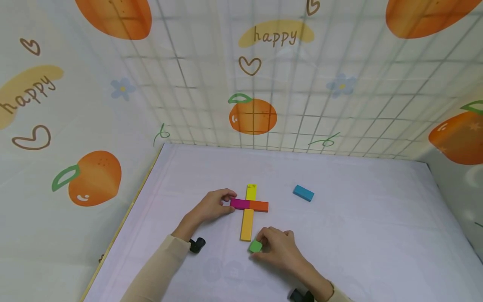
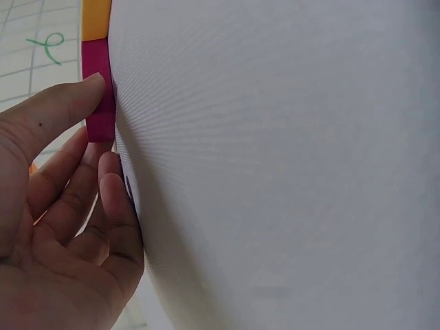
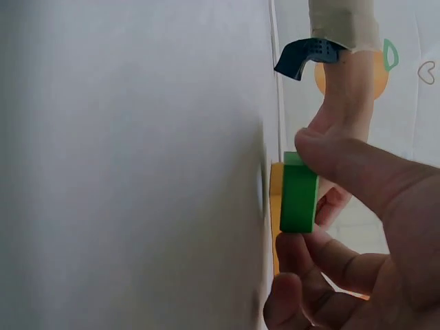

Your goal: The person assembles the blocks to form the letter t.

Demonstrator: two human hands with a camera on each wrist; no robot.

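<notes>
My left hand [image 1: 213, 205] pinches the left end of a magenta block [image 1: 239, 204], thumb on the near side and fingers on the far side. End to end with it lies an orange-red block [image 1: 259, 206]. A bright yellow block [image 1: 251, 192] extends away behind this row, and a golden-yellow block [image 1: 247, 226] extends toward me, forming a cross. In the right wrist view, a green block [image 3: 299, 196] is held between the thumb and fingers of my right hand [image 1: 278, 248]. The green block is close to the golden-yellow block's near end.
A blue block [image 1: 303, 193] lies apart on the white tabletop [image 1: 362, 218], to the right of the cross. Behind the table hangs a printed cloth [image 1: 211, 109] over a grid. Black wrist cameras sit at the left wrist [image 1: 197, 245] and right wrist.
</notes>
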